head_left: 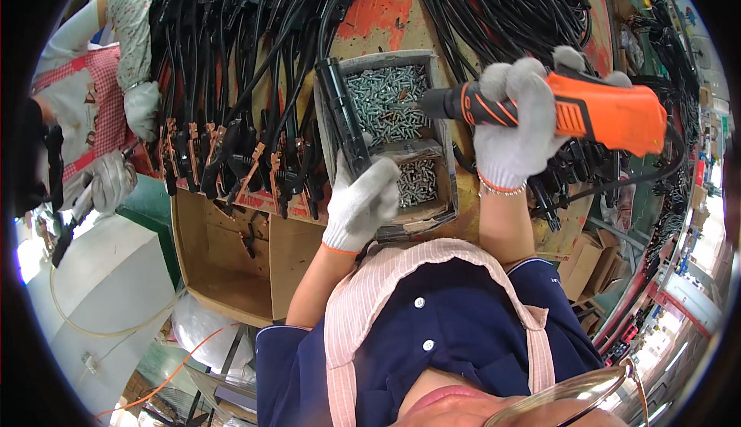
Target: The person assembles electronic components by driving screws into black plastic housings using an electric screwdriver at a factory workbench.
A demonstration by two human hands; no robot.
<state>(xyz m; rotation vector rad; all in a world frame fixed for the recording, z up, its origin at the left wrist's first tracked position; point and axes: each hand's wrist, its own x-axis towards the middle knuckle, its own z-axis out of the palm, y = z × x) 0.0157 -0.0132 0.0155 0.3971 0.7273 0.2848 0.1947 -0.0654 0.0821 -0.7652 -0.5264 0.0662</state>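
My gloved left hand (357, 205) is closed around the lower end of a black cylindrical handle (340, 103). A black cable runs up from the handle's far end. In my gloved right hand (515, 122) is an orange and black electric screwdriver (594, 110), gripped around its dark front part. Its black nose points left over a cardboard box (446, 188) of metal screws. Silvery screws (390, 91) fill the larger compartment, and more screws (418, 184) lie in a smaller near one. The handle slants across the box's left side; the screwdriver's tip is apart from it.
Many black cables (494, 10) spread over the worn table (390, 6). Copper-tipped clamps (258, 157) line its left part. An opened cardboard box (220, 261) stands below the edge. At left, a co-worker's gloved hands (112, 180) work nearby. The screwdriver's cord (617, 184) loops at right.
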